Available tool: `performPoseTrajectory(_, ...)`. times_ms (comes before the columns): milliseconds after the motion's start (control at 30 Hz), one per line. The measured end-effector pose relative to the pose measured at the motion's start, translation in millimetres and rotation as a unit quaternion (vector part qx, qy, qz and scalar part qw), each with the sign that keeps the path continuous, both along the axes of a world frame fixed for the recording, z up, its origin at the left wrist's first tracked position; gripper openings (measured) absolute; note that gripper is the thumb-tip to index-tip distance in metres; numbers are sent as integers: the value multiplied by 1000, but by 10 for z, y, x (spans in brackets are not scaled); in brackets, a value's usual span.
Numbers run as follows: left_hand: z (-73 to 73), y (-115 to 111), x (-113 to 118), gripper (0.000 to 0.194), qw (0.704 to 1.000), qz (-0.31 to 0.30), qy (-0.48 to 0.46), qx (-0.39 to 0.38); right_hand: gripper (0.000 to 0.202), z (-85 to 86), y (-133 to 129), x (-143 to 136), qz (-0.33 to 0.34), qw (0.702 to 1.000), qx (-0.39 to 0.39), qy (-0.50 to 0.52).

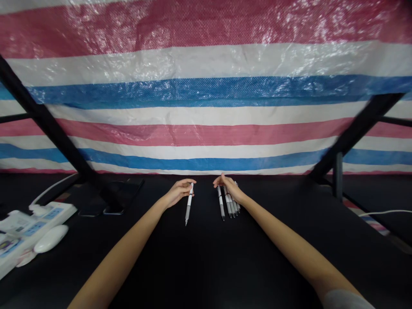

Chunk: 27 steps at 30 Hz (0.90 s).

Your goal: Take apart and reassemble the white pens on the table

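Note:
Between the fingertips of my left hand point(179, 192) is the upper end of a white and grey pen point(188, 207), its metal tip pointing down toward me. To the right, my right hand point(231, 187) is over the upper ends of several similar pens point(231, 206) lying side by side on the black table point(206, 262). The leftmost of these, a separate pen point(221, 204), has its upper end under my right fingertips. Whether those fingers grip it is hard to make out.
At the left are a white power strip point(61, 211) with plugs, a white mouse point(51, 238) and dark flat devices point(113, 210). Black metal bars point(64, 137) slant on both sides. Behind the table hangs a striped plastic sheet point(206, 133).

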<state>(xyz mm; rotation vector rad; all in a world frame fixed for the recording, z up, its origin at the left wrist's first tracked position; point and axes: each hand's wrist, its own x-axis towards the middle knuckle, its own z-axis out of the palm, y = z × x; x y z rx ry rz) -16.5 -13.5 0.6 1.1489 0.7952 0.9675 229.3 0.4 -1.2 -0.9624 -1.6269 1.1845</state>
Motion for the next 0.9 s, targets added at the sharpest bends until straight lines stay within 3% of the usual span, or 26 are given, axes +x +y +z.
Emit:
performPoseTrajectory(500,30,-8,11,42,998,29,-48,-16,60,-25,12,9,3,1000,0,6)
performPoseTrajectory(900,-9,4,-8,27,1000,17,-15,3,60,-11,8,0,3,1000,-3,14)
